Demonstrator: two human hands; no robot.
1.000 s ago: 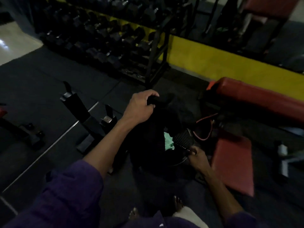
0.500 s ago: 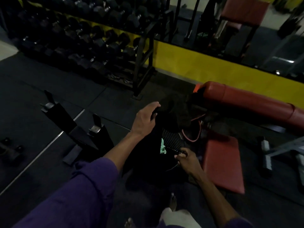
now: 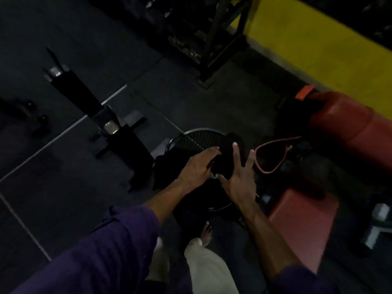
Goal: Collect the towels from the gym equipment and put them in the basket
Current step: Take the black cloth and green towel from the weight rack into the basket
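Towel, limp black cloth, drapes over the round mesh basket.

Dark rubber floor, red bench off right, a red pad lying nearer, thin red cord loop between them, black rack up top, yellow wall.

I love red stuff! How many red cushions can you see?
2. One long red bench pad lies at the right, below the yellow wall. One flat red pad sits lower right, beside the basket. More may be hidden past the picture's edge.
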